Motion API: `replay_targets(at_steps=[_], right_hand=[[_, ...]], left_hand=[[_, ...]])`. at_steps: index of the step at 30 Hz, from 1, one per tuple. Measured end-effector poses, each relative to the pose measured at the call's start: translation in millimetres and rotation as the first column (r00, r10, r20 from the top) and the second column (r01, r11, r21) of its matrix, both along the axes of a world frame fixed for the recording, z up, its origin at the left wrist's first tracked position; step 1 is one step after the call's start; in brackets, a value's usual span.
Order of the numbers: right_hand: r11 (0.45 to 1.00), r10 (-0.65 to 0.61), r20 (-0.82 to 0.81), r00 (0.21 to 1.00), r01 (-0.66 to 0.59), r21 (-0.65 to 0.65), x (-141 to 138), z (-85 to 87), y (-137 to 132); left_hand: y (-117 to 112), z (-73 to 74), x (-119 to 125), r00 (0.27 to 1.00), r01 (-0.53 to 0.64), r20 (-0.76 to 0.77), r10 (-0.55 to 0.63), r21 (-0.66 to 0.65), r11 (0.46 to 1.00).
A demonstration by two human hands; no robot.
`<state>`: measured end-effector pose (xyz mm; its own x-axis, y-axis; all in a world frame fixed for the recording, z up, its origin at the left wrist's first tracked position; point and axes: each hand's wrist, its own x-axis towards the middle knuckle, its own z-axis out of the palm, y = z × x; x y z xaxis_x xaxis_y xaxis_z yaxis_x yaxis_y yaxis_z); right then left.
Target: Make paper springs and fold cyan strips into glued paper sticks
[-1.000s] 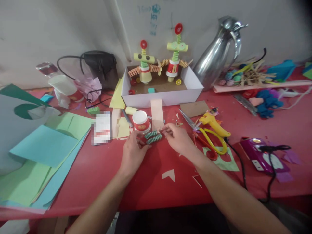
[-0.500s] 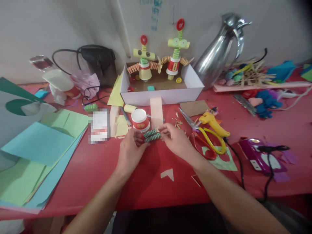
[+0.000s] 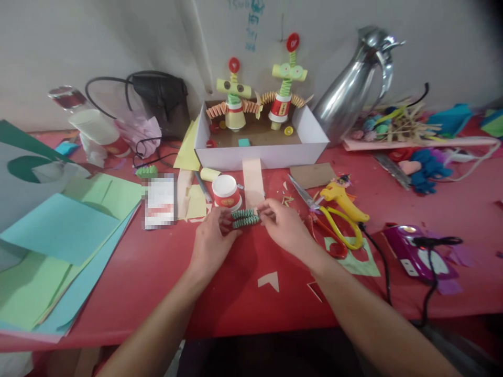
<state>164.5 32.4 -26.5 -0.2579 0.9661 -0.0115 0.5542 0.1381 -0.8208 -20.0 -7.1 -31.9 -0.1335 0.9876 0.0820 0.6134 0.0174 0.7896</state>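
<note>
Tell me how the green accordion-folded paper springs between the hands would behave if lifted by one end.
The green accordion-folded paper springs look thin and pleated, so they would probably sag and stretch. Being small paper, likely light. Pinched between left hand and right hand, they probably crush easily.

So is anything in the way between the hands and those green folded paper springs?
No, nothing visible. The left hand and right hand both pinch the ends of the green paper springs; the paper cup sits just behind them.

Standing upright in a white box (image 3: 259, 154) on the red desk (image 3: 137, 272): two paper figures (image 3: 234, 102). Lying beside a yellow glue gun (image 3: 342, 199): scissors (image 3: 316, 208). Leaning behind: a steel jug (image 3: 346, 99). Stacking at left: coloured paper sheets (image 3: 58, 235).
</note>
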Motion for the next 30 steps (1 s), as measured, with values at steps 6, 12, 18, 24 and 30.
replay_targets(at_steps=[6, 12, 18, 24, 30], right_hand=[[0.999, 0.002, -0.027, 1.0, -0.003, -0.044, 1, -1.2, -1], [0.997, -0.072, 0.05, 0.996, 0.072, -0.01, 7, 7.0, 3], [0.983, -0.173, -0.057, 0.983, 0.177, 0.058, 11, 8.3, 2], [0.967, -0.192, -0.278, 0.941, 0.23, 0.109, 12, 5.4, 8], [0.984, -0.111, -0.155, 0.982, 0.131, 0.121, 33, 32.7, -4]], left_hand=[[0, -1.3, -2, 1.0, 0.031, -0.006, -0.03, 0.021, 0.999], [-1, 4.3, -6, 0.985, 0.021, -0.174, -0.01, 0.062, 0.998], [-3, -4.5, 1, 0.928, 0.158, -0.369, -0.062, 0.236, 0.959], [1, -13.0, 11, 0.827, 0.319, -0.545, -0.135, 0.259, 0.912], [6, -14.3, 8, 0.866, 0.343, -0.463, -0.189, 0.274, 0.899]])
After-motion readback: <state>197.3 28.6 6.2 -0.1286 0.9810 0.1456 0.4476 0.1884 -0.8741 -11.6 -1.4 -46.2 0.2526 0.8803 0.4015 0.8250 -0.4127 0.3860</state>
